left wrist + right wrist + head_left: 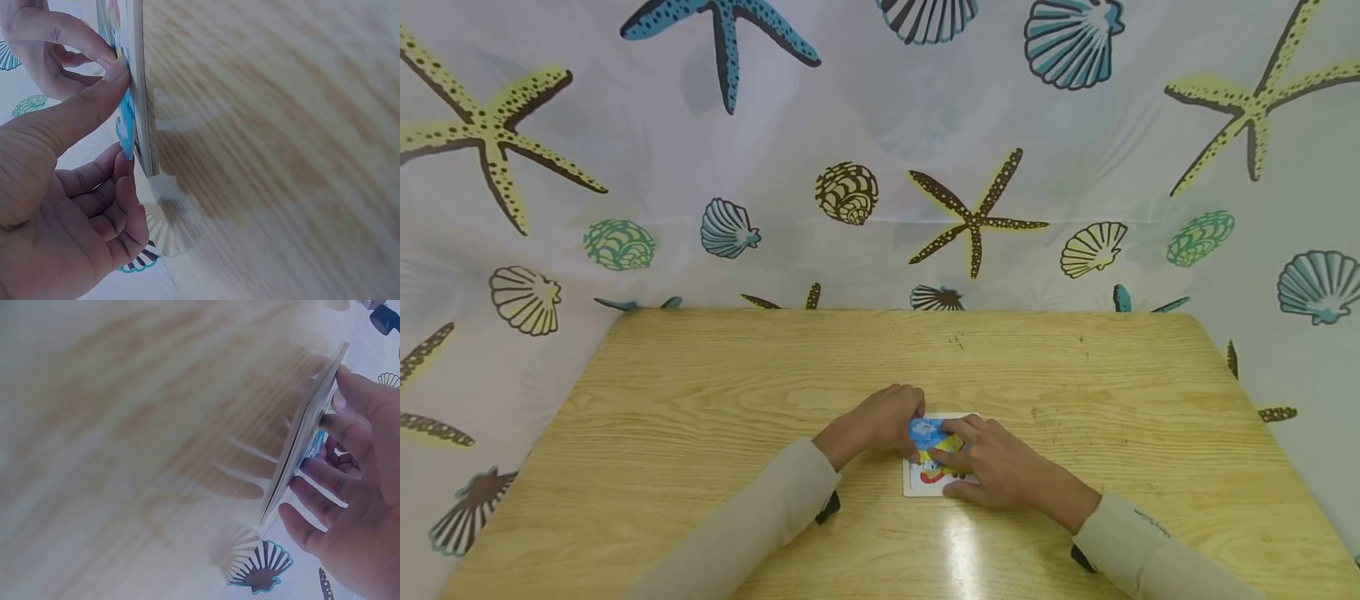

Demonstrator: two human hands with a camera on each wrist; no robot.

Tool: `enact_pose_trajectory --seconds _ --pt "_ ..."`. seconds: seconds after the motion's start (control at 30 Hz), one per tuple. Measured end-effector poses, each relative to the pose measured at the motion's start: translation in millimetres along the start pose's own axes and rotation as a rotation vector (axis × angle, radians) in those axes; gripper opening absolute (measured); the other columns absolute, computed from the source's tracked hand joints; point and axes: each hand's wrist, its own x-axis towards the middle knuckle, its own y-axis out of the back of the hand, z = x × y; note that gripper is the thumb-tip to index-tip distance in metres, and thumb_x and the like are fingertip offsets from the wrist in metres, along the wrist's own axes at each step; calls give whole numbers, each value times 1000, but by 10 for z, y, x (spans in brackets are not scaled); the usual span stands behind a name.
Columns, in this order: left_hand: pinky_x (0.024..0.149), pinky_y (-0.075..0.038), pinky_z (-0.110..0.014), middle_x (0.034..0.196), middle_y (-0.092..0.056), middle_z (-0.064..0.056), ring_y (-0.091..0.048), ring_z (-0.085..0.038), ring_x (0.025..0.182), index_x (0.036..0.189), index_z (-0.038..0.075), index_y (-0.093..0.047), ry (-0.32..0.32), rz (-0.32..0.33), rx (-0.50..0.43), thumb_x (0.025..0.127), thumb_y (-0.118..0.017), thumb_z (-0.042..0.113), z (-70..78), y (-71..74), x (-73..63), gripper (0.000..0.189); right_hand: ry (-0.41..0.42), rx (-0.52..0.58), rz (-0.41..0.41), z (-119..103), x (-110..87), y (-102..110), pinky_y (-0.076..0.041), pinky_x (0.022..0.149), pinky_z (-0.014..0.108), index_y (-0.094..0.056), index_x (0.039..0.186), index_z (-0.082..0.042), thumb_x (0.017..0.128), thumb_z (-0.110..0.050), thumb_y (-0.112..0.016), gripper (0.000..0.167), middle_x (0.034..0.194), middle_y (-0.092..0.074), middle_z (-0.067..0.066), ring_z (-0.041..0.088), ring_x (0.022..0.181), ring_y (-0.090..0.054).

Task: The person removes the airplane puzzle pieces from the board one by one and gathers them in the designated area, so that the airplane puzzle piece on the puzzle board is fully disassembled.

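Observation:
A small picture puzzle (912, 490) with a white border lies flat on the table, its picture blue, yellow and red. My left hand (887, 418) is at its upper left corner, thumb and fingers pinching a blue puzzle piece (925, 430). In the left wrist view that blue piece (127, 128) tilts slightly up from the puzzle's tray (147, 134). My right hand (1003, 467) spreads over the right side, fingertips touching the picture and thumb by the near edge. The right wrist view shows the puzzle tray (300, 440) edge-on beside its extended fingers (303, 530); they cover part of the picture.
The wood-grain table (715, 375) stretches out on all sides of the puzzle. A white cloth (865, 108) printed with starfish and shells hangs behind the table and along both its sides. Dark straps (828, 507) show under the sleeves.

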Motion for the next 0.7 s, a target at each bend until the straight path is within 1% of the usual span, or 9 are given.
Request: enact_pose_trajectory --seconds 0.1,0.23,0.37,0.5,0.63,0.67,0.7 --pt "80 -44 -28 99 -56 1 -47 -13 86 102 9 -60 -14 18 22 65 -88 26 8 1 -11 50 4 -22 6 0 -1 4 -47 88 43 -55 134 -22 93 -51 -51 51 141 -46 15 32 123 -48" --pt "82 -45 -28 99 -56 2 -47 -13 88 102 9 -61 -36 34 47 66 -88 27 10 2 -27 49 -5 -23 -9 -9 2 10 -47 87 42 -54 135 -23 93 -51 -50 51 141 -46 14 31 124 -47" --pt "85 -45 -29 98 -57 2 -48 -13 91 103 10 -62 -58 53 59 69 -86 25 8 13 -53 44 -15 -18 -21 -23 -1 15 -47 86 41 -53 136 -23 93 -51 -50 51 142 -44 14 31 125 -46" --pt "83 -46 -30 95 -60 1 -51 -14 91 100 10 -65 -98 94 68 76 -80 21 8 34 -68 30 -22 -31 -23 -29 -6 14 -47 86 40 -52 136 -23 93 -51 -50 52 142 -43 13 30 125 -46" --pt "82 -47 -31 93 -62 1 -53 -15 90 94 11 -68 -148 144 83 87 -69 17 2 42 -62 9 -26 -34 -23 -31 -6 11 -47 86 40 -52 136 -23 93 -52 -50 52 142 -44 13 30 124 -46" --pt "81 -47 -31 92 -63 1 -54 -15 89 92 12 -68 -156 155 84 89 -66 16 -1 41 -56 6 -28 -33 -24 -31 -5 10 -47 86 41 -52 136 -23 93 -52 -50 52 142 -44 13 30 125 -47" --pt "80 -47 -31 91 -63 1 -53 -15 88 90 12 -68 -161 165 83 91 -63 15 -4 40 -51 6 -29 -32 -26 -31 -4 10 -47 86 41 -53 136 -23 93 -52 -50 52 142 -44 13 30 125 -46"
